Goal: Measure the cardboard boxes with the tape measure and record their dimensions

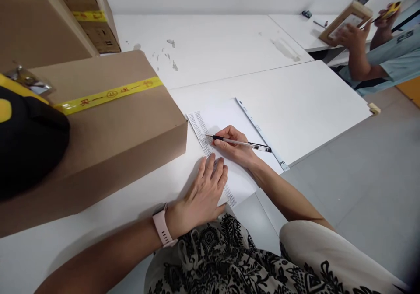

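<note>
A pen [241, 142] with a clear barrel and black grip is pinched in my right hand [236, 146], its tip at rows of small handwriting along the left side of a white sheet of paper [236, 178]. My left hand [209, 183] lies flat with fingers stretched over the lower left part of the paper. A pale pink watch strap circles that wrist. Under the sheet's right side shows a light blue strip with small print, perhaps another page's edge.
Left of the paper sits a long cardboard box [138, 119] with yellow tape; a black and yellow tape dispenser [29, 141] rests on it. More boxes [88, 18] stand behind. At the far right, another person holds a small cardboard box [344, 25] and a yellow tool.
</note>
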A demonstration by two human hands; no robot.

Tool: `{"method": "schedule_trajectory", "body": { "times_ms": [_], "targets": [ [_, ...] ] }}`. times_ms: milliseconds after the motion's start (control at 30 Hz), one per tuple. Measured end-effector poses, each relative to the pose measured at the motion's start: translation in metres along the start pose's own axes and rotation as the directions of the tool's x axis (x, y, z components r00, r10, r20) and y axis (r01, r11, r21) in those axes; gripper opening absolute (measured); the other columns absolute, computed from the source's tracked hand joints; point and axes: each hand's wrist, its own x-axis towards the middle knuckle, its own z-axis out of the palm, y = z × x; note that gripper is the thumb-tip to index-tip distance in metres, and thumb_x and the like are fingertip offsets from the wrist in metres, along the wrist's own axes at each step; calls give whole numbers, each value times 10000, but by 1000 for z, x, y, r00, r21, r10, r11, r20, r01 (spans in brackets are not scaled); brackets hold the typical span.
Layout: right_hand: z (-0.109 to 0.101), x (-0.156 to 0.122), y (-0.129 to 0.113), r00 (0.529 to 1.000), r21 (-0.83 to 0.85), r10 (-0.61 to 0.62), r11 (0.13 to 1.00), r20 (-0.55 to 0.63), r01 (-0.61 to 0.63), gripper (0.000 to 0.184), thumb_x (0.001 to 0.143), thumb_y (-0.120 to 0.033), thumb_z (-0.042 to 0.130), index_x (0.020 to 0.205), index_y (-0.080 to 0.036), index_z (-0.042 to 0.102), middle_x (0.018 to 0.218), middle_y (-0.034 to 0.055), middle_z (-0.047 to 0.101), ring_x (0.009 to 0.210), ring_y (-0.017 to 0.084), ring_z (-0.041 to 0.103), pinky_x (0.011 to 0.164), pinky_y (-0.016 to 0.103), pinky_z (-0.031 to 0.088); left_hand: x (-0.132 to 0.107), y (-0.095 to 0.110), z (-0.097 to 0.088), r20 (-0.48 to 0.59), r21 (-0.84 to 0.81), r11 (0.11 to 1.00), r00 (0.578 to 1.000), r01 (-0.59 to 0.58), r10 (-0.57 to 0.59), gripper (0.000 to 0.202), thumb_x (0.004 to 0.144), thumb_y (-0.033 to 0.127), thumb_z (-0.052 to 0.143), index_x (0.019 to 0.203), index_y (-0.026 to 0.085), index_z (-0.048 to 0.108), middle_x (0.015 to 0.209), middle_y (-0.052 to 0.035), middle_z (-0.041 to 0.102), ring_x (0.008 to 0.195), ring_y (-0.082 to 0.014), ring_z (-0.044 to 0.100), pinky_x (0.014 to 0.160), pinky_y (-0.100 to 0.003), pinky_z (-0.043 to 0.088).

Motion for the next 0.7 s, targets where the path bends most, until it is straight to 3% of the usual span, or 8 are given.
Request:
{"method": "schedule_trajectory", "body": {
  "times_ms": [133,233,400,700],
  "targets": [
    [0,-3,3,995,-155,-24,988,-99,9,337,868,-485,690,755,-224,509,606,-46,542,535,105,474,534,268,377,0,0,2,-13,166,986,1000,-10,12,978,850,632,592,1506,-43,327,1596,-312,323,1520,-496,153,1248,-615,46],
    [1,-8,3,986,-282,-83,959,-142,40,314,909,-388,623,700,-222,456,578,-61,451,509,91,370,498,259,292,-1,1,3,-40,244,970,999,-17,27,974,866,670,544,1496,-48,357,1580,-308,355,1500,-503,211,1242,-621,69],
    [3,-12,3,987,-327,-128,940,-93,91,238,897,-310,592,726,-230,448,578,-64,405,511,98,347,493,260,262,-1,2,2,-51,288,958,999,-3,18,977,869,701,517,1497,-34,376,1556,-288,407,1482,-490,262,1235,-616,101],
    [4,-15,9,991,-297,-115,951,-72,88,243,947,-361,557,773,-239,440,582,-75,388,476,95,346,467,257,264,-1,3,1,-35,296,955,999,2,9,964,876,702,503,1499,-24,379,1563,-278,403,1479,-480,269,1232,-611,106]
  ]
}}
